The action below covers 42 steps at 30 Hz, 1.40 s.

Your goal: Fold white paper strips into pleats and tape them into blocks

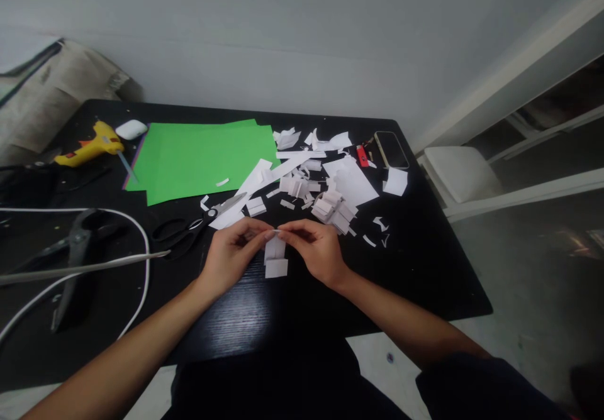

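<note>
My left hand (232,253) and my right hand (316,249) meet over the near middle of the black table (425,263). Both pinch the top of a small folded white paper strip (275,258), which hangs down between them in stepped folds. Just beyond my hands lies a heap of white paper cuttings and folded pieces (325,203). Black-handled scissors (193,228) lie to the left of my left hand, blades pointing right.
Green paper sheets (198,159) lie at the back left. A yellow glue gun (89,146), a white case (131,129), black pliers (75,250) and a white cable (141,263) sit on the left. A phone (391,149) and a red lighter (362,156) are at the back right.
</note>
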Each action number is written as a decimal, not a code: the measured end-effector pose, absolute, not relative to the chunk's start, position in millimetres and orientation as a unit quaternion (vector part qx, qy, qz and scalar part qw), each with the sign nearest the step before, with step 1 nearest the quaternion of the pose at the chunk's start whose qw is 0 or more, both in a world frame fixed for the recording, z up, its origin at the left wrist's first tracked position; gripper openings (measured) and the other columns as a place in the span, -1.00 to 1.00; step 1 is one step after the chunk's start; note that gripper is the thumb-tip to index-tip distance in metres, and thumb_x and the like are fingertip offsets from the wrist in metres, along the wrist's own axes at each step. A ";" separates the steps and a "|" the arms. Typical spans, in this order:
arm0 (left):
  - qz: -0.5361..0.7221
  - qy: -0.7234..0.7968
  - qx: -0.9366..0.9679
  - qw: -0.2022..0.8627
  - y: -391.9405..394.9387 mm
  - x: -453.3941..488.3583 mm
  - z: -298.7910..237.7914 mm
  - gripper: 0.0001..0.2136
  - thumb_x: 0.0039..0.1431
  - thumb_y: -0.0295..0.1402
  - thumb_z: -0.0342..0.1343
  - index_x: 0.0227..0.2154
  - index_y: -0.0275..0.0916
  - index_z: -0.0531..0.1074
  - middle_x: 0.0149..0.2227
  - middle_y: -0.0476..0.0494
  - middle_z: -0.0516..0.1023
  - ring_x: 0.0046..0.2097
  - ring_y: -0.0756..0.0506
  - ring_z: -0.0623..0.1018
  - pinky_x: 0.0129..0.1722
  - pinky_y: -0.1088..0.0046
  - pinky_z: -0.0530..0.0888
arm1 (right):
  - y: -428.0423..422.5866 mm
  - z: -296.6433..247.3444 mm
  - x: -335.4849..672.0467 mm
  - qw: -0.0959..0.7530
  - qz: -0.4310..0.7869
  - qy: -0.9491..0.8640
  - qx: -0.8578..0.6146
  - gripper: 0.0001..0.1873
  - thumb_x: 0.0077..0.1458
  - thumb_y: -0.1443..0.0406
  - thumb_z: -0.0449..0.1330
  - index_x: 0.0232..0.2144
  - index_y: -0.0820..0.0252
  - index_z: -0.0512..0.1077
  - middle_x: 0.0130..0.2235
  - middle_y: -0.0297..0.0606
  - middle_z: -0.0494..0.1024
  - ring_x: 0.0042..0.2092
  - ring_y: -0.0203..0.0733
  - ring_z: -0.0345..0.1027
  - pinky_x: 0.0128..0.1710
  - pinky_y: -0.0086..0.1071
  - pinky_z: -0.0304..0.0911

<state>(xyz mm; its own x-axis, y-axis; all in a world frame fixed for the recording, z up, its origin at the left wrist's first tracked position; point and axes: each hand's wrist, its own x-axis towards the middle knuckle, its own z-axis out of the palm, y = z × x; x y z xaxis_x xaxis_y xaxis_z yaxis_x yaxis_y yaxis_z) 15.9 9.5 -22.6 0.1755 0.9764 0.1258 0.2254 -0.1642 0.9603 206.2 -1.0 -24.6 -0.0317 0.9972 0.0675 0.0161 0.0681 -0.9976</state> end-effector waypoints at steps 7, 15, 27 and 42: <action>0.432 0.473 0.634 0.432 8.5 15.4 -21.7 -0.89 0.22 -0.29 0.30 -0.32 -0.22 0.63 -0.42 -0.04 0.65 -0.46 0.03 0.53 -0.46 0.57 0.46 | -2.3 -24.7 205.6 0.505 0.487 -0.527 -0.479 -0.91 0.10 0.23 0.44 -0.30 0.07 0.68 -0.28 -0.29 0.74 -0.24 -0.16 0.63 -0.16 -0.29 0.55; 0.444 0.478 0.624 0.430 8.2 18.1 -19.0 -0.91 0.22 -0.32 0.29 -0.31 -0.23 0.62 -0.41 -0.03 0.66 -0.43 0.03 0.55 -0.43 0.58 0.49 | -0.7 -25.4 205.5 0.492 0.529 -0.489 -0.489 -0.80 0.01 0.17 0.48 -0.32 0.13 0.65 -0.32 -0.27 0.71 -0.29 -0.18 0.61 -0.23 -0.32 0.54; 0.445 0.471 0.630 0.428 8.3 19.6 -17.1 -0.94 0.22 -0.36 0.29 -0.32 -0.22 0.61 -0.38 -0.04 0.68 -0.42 0.03 0.59 -0.42 0.58 0.53 | -0.3 -24.4 205.0 0.506 0.521 -0.494 -0.479 -0.86 0.04 0.18 0.46 -0.37 0.11 0.66 -0.35 -0.31 0.71 -0.33 -0.21 0.58 -0.26 -0.33 0.53; 0.430 0.466 0.637 0.438 6.9 18.6 -19.1 -0.88 0.29 -0.30 0.22 -0.25 -0.24 0.57 -0.34 -0.08 0.66 -0.39 0.00 0.57 -0.38 0.51 0.53 | -0.6 -21.4 204.9 0.495 0.525 -0.491 -0.488 -0.81 0.03 0.14 0.46 -0.37 0.11 0.65 -0.34 -0.29 0.70 -0.31 -0.18 0.58 -0.24 -0.30 0.53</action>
<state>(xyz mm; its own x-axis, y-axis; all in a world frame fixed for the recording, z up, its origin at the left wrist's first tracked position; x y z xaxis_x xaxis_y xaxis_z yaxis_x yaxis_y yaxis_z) 18.6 6.9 -19.1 0.1951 0.9709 0.1387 0.2170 -0.1806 0.9593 204.9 -0.6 -21.4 -0.0328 0.9991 -0.0260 -0.0406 -0.0273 -0.9988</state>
